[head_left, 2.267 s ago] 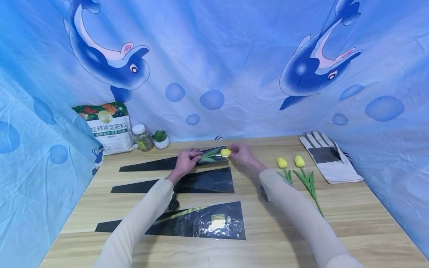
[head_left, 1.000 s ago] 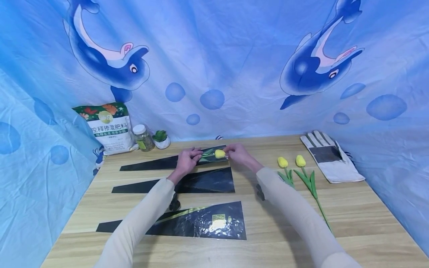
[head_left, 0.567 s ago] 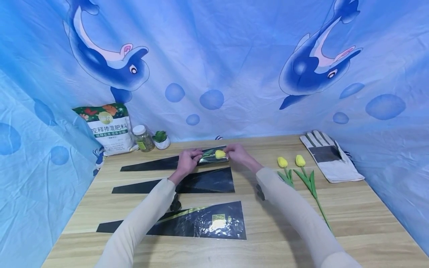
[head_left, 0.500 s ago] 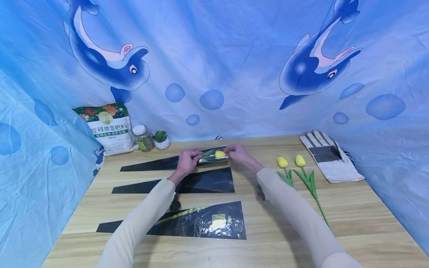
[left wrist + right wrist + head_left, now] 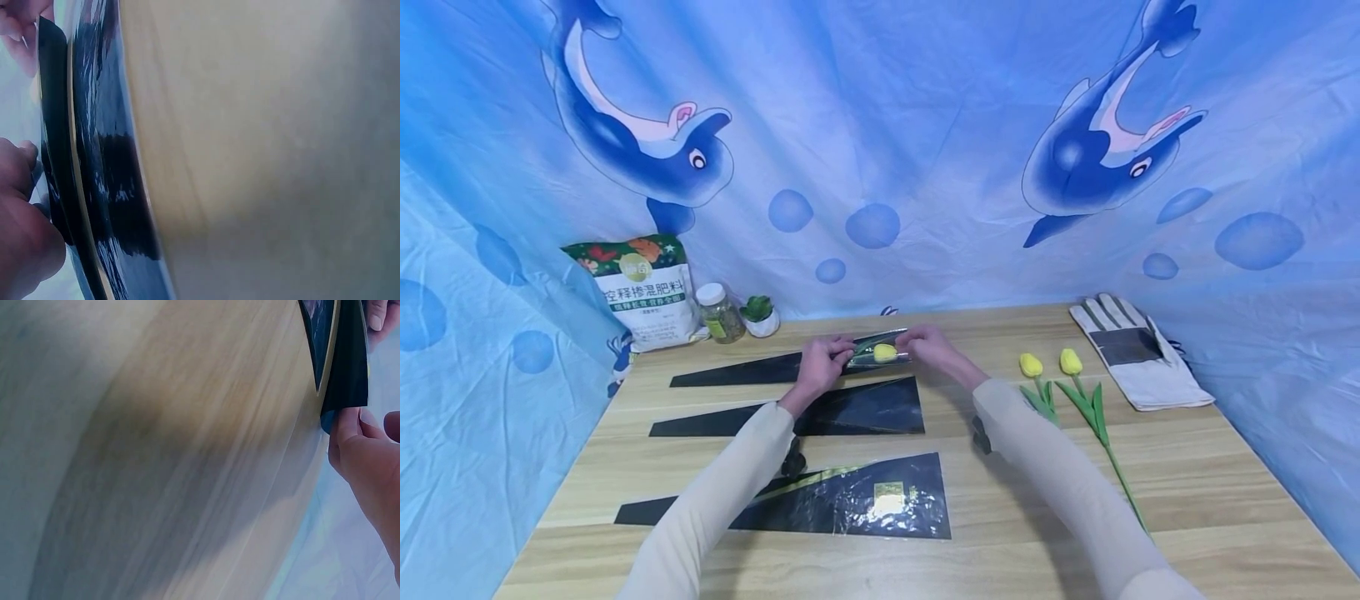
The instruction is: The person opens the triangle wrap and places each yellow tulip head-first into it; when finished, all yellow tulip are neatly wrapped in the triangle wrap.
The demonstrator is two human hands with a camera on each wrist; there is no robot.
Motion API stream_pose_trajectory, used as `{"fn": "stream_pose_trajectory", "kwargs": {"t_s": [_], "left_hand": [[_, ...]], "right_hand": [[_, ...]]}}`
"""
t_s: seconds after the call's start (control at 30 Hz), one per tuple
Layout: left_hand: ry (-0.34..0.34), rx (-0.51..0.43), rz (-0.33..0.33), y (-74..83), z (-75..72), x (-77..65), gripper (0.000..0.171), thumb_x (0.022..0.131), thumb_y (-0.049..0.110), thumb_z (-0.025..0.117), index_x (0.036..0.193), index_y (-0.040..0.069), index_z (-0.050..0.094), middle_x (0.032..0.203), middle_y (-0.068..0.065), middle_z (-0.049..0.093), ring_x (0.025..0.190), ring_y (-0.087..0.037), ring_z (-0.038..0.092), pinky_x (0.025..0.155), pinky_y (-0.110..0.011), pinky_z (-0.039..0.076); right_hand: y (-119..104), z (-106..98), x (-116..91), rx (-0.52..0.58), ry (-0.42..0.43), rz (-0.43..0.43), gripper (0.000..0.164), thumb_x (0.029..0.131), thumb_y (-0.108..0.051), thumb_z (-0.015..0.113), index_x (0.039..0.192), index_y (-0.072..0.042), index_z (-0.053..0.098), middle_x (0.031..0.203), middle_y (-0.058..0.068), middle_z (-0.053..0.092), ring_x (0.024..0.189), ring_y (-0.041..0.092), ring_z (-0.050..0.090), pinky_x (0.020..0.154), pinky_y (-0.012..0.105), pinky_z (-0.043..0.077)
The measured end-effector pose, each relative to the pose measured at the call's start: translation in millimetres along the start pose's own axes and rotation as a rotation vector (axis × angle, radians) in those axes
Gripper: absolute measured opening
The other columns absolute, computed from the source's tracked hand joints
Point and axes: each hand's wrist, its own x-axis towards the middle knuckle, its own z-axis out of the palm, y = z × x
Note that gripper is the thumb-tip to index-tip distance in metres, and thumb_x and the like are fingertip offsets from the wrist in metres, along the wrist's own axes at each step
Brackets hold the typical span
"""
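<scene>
A yellow tulip [image 5: 885, 353] with green leaves lies in the wide end of the farthest black flower sleeve [image 5: 737, 369], under its clear film. My left hand [image 5: 822, 363] grips this sleeve midway along, beside the leaves, with thumb and fingers together. At the wide end my right hand [image 5: 931, 346] pinches the sleeve's edge, just right of the bloom. In the right wrist view, thumb and fingertips [image 5: 351, 425] hold the black sleeve's curled corner. Only part of my left hand [image 5: 28, 219] shows in the left wrist view, at the sleeve's edge.
Two more black sleeves, a middle one [image 5: 865, 406] and a near one [image 5: 850, 500], lie on the wooden table [image 5: 820, 575]. Two tulips [image 5: 1097, 417] lie at right beside a work glove [image 5: 1138, 350]. A fertilizer bag [image 5: 651, 292], a jar [image 5: 721, 314] and a potted plant [image 5: 760, 315] stand back left.
The tulip bloom has slid left, farther into the sleeve. My right hand has followed it a little to the left, to the sleeve's edge. My left hand has barely moved.
</scene>
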Motion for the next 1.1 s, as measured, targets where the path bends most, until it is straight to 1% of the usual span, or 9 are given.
{"fn": "stream_pose_trajectory", "kwargs": {"t_s": [0.17, 0.37, 0.5, 0.6, 0.7, 0.87, 0.97, 1.03, 1.1], "left_hand": [[0.002, -0.003, 0.002, -0.1, 0.0, -0.2, 0.019, 0.097, 0.006, 0.066, 0.112, 0.0, 0.075, 0.126, -0.012, 0.066, 0.131, -0.033, 0.051, 0.105, -0.047, 0.044], [-0.001, -0.014, 0.012, -1.4, 1.7, -0.7, 0.019, 0.097, 0.006, 0.067, 0.112, 0.0, 0.075, 0.127, -0.013, 0.066, 0.131, -0.033, 0.051, 0.104, -0.048, 0.044], [-0.003, -0.017, 0.027, -2.5, 0.6, -0.8, 0.02, 0.096, 0.005, 0.067, 0.113, -0.001, 0.075, 0.126, -0.015, 0.066, 0.131, -0.035, 0.05, 0.105, -0.049, 0.043], [0.0, -0.024, 0.025, -3.5, -0.8, -1.1, 0.02, 0.096, 0.004, 0.066, 0.113, -0.002, 0.074, 0.127, -0.015, 0.066, 0.133, -0.036, 0.048, 0.107, -0.05, 0.041], [0.0, -0.02, 0.016, -5.5, -1.0, -1.1, 0.021, 0.097, 0.005, 0.066, 0.114, -0.002, 0.074, 0.129, -0.015, 0.065, 0.135, -0.038, 0.046, 0.108, -0.051, 0.039], [0.015, -0.016, -0.003, -8.1, 0.2, 1.2, 0.02, 0.097, 0.005, 0.066, 0.114, -0.002, 0.074, 0.131, -0.015, 0.063, 0.137, -0.038, 0.043, 0.113, -0.051, 0.031], [0.029, -0.031, 0.0, -8.1, 1.0, 3.9, 0.02, 0.096, 0.004, 0.067, 0.114, -0.002, 0.074, 0.131, -0.016, 0.063, 0.137, -0.039, 0.042, 0.117, -0.049, 0.025], [0.031, -0.037, 0.003, -7.8, 1.6, 5.3, 0.02, 0.096, 0.003, 0.067, 0.114, -0.002, 0.074, 0.131, -0.017, 0.062, 0.138, -0.039, 0.041, 0.118, -0.049, 0.022], [0.021, -0.021, 0.004, -6.8, 2.0, 5.9, 0.021, 0.096, 0.004, 0.066, 0.115, -0.002, 0.074, 0.133, -0.017, 0.062, 0.138, -0.04, 0.04, 0.118, -0.05, 0.021]], "right_hand": [[2, -2, -2, 0.028, -0.006, 0.001, 0.041, 0.088, 0.006, 0.05, 0.126, 0.006, 0.064, 0.121, 0.02, 0.066, 0.114, 0.033, 0.061, 0.099, 0.041, 0.049], [5, -8, -9, 0.01, -0.007, -0.021, 0.04, 0.089, 0.006, 0.051, 0.128, 0.009, 0.06, 0.124, 0.023, 0.063, 0.115, 0.035, 0.059, 0.099, 0.043, 0.048], [8, -15, -16, 0.04, -0.015, 0.001, 0.043, 0.092, 0.004, 0.05, 0.134, 0.009, 0.055, 0.126, 0.023, 0.062, 0.113, 0.035, 0.061, 0.097, 0.042, 0.05], [12, -21, -22, 0.06, -0.009, 0.02, 0.044, 0.093, 0.002, 0.049, 0.136, 0.007, 0.054, 0.125, 0.022, 0.063, 0.112, 0.035, 0.061, 0.096, 0.043, 0.051], [15, -27, -27, 0.041, 0.001, 0.029, 0.043, 0.094, -0.001, 0.052, 0.136, 0.005, 0.054, 0.125, 0.021, 0.063, 0.113, 0.035, 0.06, 0.096, 0.044, 0.051], [19, -35, -34, 0.023, 0.003, 0.023, 0.041, 0.094, -0.004, 0.055, 0.134, 0.005, 0.056, 0.124, 0.019, 0.063, 0.113, 0.035, 0.06, 0.094, 0.045, 0.051], [21, -39, -37, 0.003, 0.007, -0.004, 0.04, 0.094, -0.005, 0.056, 0.133, 0.006, 0.057, 0.122, 0.018, 0.064, 0.111, 0.034, 0.061, 0.093, 0.045, 0.052], [21, -42, -40, 0.001, 0.004, -0.018, 0.041, 0.094, -0.006, 0.058, 0.133, 0.006, 0.057, 0.122, 0.018, 0.064, 0.111, 0.034, 0.061, 0.094, 0.046, 0.051], [21, -44, -44, -0.005, -0.005, -0.036, 0.042, 0.093, -0.006, 0.058, 0.133, 0.007, 0.056, 0.122, 0.019, 0.064, 0.111, 0.035, 0.061, 0.096, 0.048, 0.05]]}}
